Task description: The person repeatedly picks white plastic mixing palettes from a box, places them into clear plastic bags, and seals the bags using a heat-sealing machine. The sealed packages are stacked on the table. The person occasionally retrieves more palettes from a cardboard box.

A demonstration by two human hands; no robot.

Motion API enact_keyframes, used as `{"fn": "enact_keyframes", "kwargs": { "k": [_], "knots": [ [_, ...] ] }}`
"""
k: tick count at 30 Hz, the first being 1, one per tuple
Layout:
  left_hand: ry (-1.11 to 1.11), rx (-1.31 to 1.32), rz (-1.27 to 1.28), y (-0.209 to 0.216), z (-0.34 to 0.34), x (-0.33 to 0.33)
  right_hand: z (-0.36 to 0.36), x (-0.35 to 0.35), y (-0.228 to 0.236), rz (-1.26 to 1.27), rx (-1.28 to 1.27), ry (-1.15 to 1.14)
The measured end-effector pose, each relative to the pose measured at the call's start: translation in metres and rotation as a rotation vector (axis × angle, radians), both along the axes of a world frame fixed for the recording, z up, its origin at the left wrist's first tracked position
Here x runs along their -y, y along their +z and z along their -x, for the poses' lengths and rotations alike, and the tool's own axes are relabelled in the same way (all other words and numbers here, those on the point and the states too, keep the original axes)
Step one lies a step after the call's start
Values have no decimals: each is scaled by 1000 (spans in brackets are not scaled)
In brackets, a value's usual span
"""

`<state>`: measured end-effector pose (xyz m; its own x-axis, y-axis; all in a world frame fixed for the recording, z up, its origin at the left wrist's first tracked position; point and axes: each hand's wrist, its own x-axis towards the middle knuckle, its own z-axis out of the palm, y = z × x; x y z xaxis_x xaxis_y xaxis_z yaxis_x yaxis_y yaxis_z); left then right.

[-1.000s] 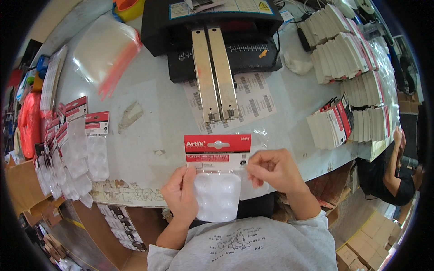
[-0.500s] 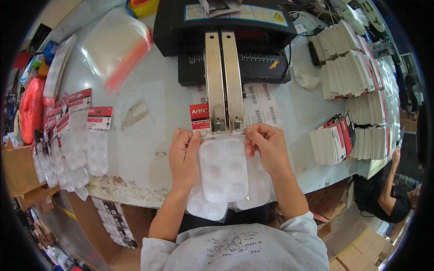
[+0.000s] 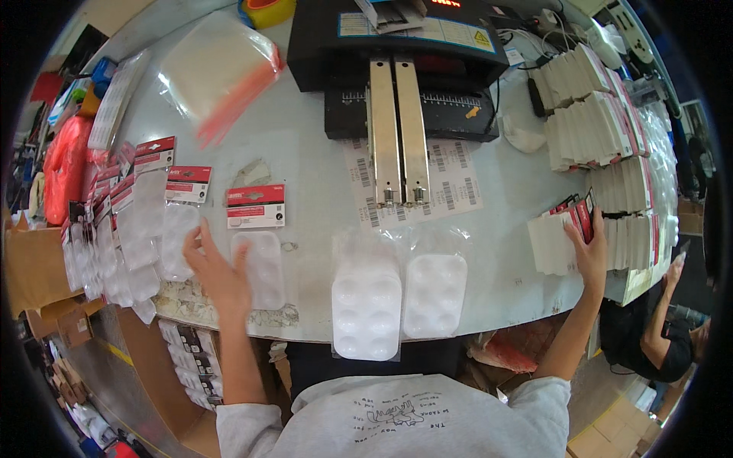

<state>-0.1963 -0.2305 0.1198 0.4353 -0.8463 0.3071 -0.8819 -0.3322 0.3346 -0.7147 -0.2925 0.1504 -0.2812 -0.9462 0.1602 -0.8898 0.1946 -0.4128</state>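
Both hands are now reaching to opposite sides of the metal bars, near which they were working half a second earlier, and a carded palette pack is newly lying on the table to the left. The left hand, slightly blurred, is spreading its fingers wide between that pack and a pile of carded packs; it is gripping nothing visible, and whether it is touching either cannot be told. The right hand is curving, half open, around the edge of a bunch of header cards; whether it is pinching one cannot be told. One bagged palette is overhanging the near edge; a second bagged palette is lying just to its right. A label sheet is lying partly beneath the bars.
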Motion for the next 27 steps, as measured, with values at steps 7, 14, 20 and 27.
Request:
{"fn": "enact_keyframes", "kwargs": {
  "k": [7,14,20,27],
  "knots": [
    [-411,-485,-116,-15,87,-30,-17,-10,3,52,-181,-268],
    [-365,-1270,-25,34,112,-30,-163,-32,47,309,390,297],
    [-407,-1547,-271,41,117,-31,-229,-13,37,-28,316,700],
    [-429,-1257,-285,39,116,-27,-226,-12,35,-148,364,725]
  ]
}}
